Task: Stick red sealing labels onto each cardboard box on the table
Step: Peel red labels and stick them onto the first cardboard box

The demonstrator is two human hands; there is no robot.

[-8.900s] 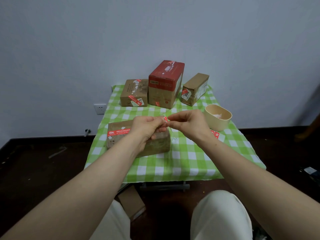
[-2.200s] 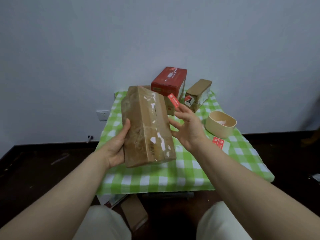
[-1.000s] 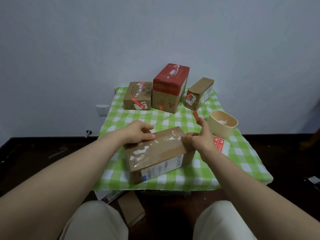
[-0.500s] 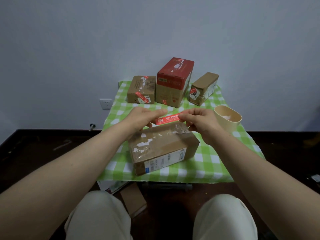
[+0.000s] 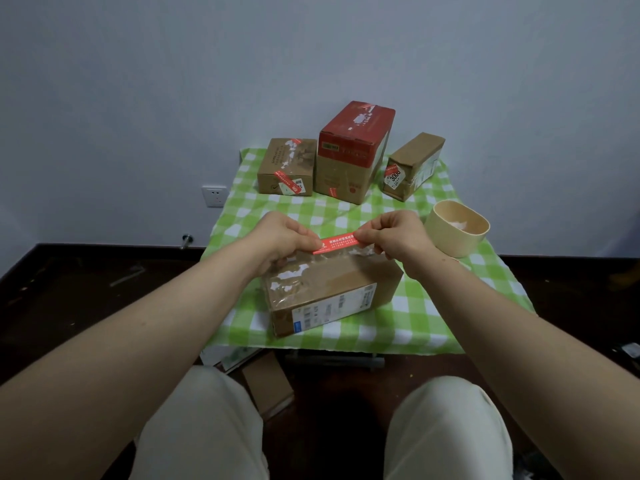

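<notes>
The left hand [image 5: 277, 237] and right hand [image 5: 398, 237] each pinched one end of the red label [image 5: 337, 243], taut between them; its long axis lay along the far top edge of the cardboard box [image 5: 332, 292], near the table's [image 5: 433, 327] front edge; both hands equally near.

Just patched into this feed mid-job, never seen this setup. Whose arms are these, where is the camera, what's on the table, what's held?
No machine here: a person works with two bare hands. The picture comes from a wide-angle camera on the person's head, looking forward and down. The left hand and right hand each pinch one end of a red sealing label, stretched over the far edge of a taped cardboard box on a green checked tablecloth. Behind stand a small brown box, a red-topped box and a narrow box, all showing red labels. A beige tub sits at the right.
</notes>
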